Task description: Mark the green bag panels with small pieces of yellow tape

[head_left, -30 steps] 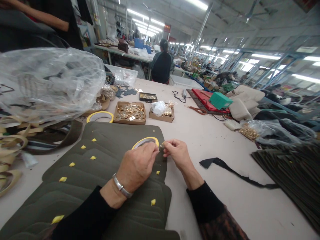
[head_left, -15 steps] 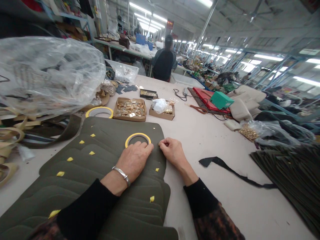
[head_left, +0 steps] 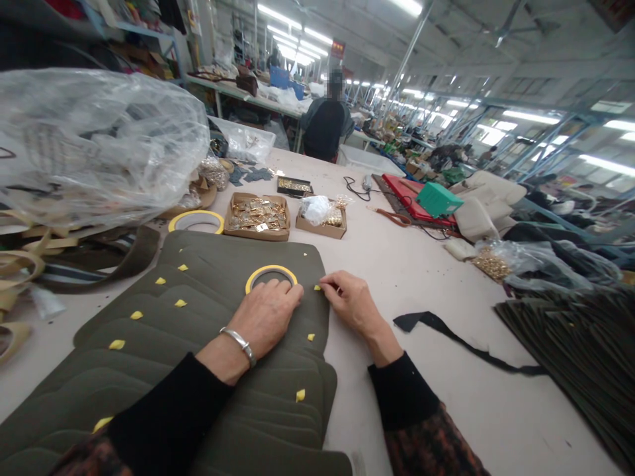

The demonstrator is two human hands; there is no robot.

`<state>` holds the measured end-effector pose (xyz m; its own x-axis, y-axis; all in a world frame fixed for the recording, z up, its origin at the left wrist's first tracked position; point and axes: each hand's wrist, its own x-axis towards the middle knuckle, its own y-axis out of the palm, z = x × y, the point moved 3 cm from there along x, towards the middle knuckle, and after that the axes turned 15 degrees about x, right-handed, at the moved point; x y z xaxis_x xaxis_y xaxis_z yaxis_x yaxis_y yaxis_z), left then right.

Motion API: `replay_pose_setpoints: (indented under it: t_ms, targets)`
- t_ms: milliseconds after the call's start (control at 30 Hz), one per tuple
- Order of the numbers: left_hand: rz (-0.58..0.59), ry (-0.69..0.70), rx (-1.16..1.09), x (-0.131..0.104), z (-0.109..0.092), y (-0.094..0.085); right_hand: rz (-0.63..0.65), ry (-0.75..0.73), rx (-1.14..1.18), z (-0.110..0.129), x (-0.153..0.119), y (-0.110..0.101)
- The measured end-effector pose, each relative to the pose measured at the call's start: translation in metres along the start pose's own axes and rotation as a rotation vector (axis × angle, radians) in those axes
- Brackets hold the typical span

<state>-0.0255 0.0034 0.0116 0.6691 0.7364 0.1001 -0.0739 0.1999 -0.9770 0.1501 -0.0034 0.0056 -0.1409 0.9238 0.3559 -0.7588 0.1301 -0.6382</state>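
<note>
My left hand [head_left: 270, 311], with curled fingers, holds the near side of a yellow-edged roll of tape [head_left: 272, 270] over the dark olive panels [head_left: 238, 251]. These panels lie overlapped in a stepped stack, with several small yellow tape bits [head_left: 117, 344] stuck along both sides. My right hand [head_left: 350, 297] is at the right edge of the top panel, fingers drawn together. Its fingertips are at a small yellow tape bit [head_left: 317, 288] on that edge. Whether anything is between those fingers is hidden.
Beyond the panels stand a box of gold metal parts [head_left: 258, 217], a smaller box [head_left: 322, 221] and another tape roll [head_left: 196, 221]. A black strip [head_left: 446, 328] and stacked dark pieces [head_left: 565, 357] lie right. A plastic bag [head_left: 99, 145] bulges left. A person [head_left: 325, 125] is farther back.
My right hand has shifted slightly right, and the yellow tape bit at its fingertips now shows on the panel edge. My left hand stays on the tape roll.
</note>
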Motion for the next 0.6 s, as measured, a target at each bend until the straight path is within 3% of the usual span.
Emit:
replay_pose_setpoints:
  t_ms: [67,133,300,400,567,600]
  targets:
    - [-0.007,0.013,-0.011,0.001,0.002,0.0,0.104,-0.054,-0.081,0.002,-0.001,0.005]
    - [-0.026,0.028,-0.047,0.003,0.004,-0.001,0.146,-0.004,-0.154,0.003,0.001,0.01]
    - [-0.151,0.01,-0.233,-0.001,0.015,-0.007,0.086,0.297,-0.219,0.006,0.01,0.018]
    - [-0.236,0.005,-0.312,-0.006,0.021,-0.008,0.068,0.393,-0.178,0.01,0.011,0.014]
    - [-0.325,0.028,-0.393,-0.01,0.026,-0.005,0.466,0.395,0.138,0.009,0.004,0.006]
    - [-0.345,0.024,-0.403,-0.01,0.026,-0.004,0.482,0.392,0.189,0.009,0.003,0.004]
